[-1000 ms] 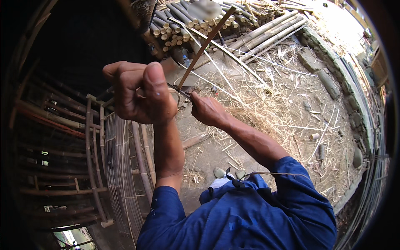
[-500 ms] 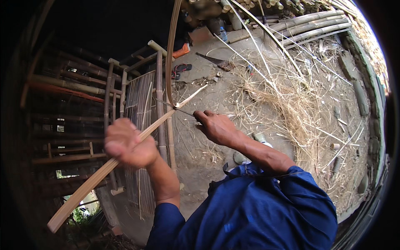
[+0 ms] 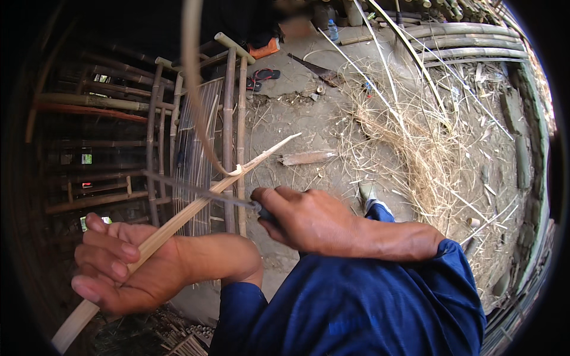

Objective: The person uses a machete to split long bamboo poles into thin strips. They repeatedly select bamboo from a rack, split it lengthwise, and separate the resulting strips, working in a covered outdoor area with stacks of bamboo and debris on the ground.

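A long, pale bamboo strip (image 3: 167, 232) runs slantwise from the lower left up to a thin, pointed end near the middle. My left hand (image 3: 122, 267), palm up, has its fingers loosely curled around the strip's lower part. In my right hand (image 3: 309, 219) is a knife (image 3: 222, 199), gripped by its dark handle. Its blurred blade points left and crosses the strip; whether it touches is unclear. Farther up the strip, a partly split-off bamboo sliver (image 3: 191, 71) bends upward from a pale curl and leaves the top of the view.
A bamboo frame with slats (image 3: 228, 136) stands at left. Shavings (image 3: 409, 154) are heaped on the dirt floor at right. Farther back are a long blade (image 3: 314, 68), sandals (image 3: 264, 75), a water bottle (image 3: 332, 29) and stacked bamboo poles (image 3: 469, 43). A bamboo piece (image 3: 307, 157) lies mid-floor.
My left hand has moved down and left along the strip. The knife has come away from the split and drawn nearer me. The sliver leans farther left.
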The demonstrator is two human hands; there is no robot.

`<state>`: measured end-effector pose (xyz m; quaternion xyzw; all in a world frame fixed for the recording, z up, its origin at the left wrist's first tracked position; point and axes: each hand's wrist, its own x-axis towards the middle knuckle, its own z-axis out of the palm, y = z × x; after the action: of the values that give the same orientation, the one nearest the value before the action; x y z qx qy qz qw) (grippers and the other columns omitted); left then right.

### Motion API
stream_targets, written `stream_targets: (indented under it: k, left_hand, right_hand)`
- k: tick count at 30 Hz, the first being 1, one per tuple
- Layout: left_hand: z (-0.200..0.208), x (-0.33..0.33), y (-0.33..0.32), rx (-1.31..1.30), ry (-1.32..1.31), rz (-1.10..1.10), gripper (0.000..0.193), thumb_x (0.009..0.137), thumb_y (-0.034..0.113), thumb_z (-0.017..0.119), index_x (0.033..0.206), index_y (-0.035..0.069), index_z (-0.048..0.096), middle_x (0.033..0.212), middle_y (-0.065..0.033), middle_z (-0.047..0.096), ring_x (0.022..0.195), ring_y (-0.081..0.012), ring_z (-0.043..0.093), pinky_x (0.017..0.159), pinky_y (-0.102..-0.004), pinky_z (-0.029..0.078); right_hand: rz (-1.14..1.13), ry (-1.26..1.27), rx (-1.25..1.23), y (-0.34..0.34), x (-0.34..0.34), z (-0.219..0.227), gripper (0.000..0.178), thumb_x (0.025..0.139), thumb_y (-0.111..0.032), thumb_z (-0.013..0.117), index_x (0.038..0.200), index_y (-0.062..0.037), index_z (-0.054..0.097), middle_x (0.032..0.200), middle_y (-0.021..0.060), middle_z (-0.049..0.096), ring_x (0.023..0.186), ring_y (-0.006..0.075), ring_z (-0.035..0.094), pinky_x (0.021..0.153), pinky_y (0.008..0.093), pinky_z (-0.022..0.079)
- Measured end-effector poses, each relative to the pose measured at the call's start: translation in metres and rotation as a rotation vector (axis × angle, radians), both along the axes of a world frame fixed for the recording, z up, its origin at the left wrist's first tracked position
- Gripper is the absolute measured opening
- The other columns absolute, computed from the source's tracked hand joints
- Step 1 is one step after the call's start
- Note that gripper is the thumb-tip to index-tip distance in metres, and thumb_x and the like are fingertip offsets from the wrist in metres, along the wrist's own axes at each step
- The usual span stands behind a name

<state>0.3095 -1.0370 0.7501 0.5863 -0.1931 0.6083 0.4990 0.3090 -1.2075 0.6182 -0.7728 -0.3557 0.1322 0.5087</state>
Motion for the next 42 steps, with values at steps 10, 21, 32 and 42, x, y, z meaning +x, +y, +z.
stream_targets:
  k: [10,21,32,42]
  left_hand:
    - [0.003,0.035,-0.015,-0.020,0.002,0.063,0.035,0.095,0.023,0.051,0.063,0.016,0.040,0.056,0.0027,0.035,0.051,-0.0110,0.037,0.089,-0.0393,0.034]
    - [0.009,0.040,-0.012,0.051,0.055,0.106,0.035,0.097,0.023,0.047,0.063,0.017,0.037,0.056,0.0032,0.033,0.051,-0.0090,0.035,0.088,-0.0353,0.035]
    - [-0.093,0.080,-0.013,0.125,0.127,0.164,0.038,0.102,0.038,0.050,0.086,0.004,0.047,0.069,-0.0052,0.043,0.060,-0.0097,0.040,0.062,-0.0248,0.036]
    - [-0.111,0.147,0.000,-0.380,0.497,-0.393,0.035,0.099,0.033,0.056,0.079,0.003,0.056,0.058,0.0043,0.038,0.051,-0.0029,0.032,0.047,-0.0204,0.024]
  right_hand:
    - [0.047,-0.060,0.103,0.004,0.039,0.008,0.029,0.091,-0.018,0.058,0.109,0.0020,0.047,0.083,0.0259,0.065,0.064,0.0443,0.066,0.056,0.0517,0.055]
    - [0.010,0.010,-0.179,0.025,0.062,-0.051,0.026,0.093,-0.020,0.056,0.107,0.0008,0.051,0.080,0.0252,0.066,0.065,0.0437,0.066,0.057,0.0519,0.054]
    - [-0.004,0.024,-0.344,0.031,0.084,-0.075,0.025,0.094,-0.021,0.056,0.105,0.0008,0.053,0.078,0.0260,0.066,0.074,0.0464,0.066,0.066,0.0552,0.052]
    - [0.137,0.050,-0.306,0.024,0.138,-0.013,0.027,0.089,-0.019,0.063,0.096,0.0066,0.057,0.080,0.0270,0.066,0.082,0.0445,0.066,0.073,0.0485,0.053]
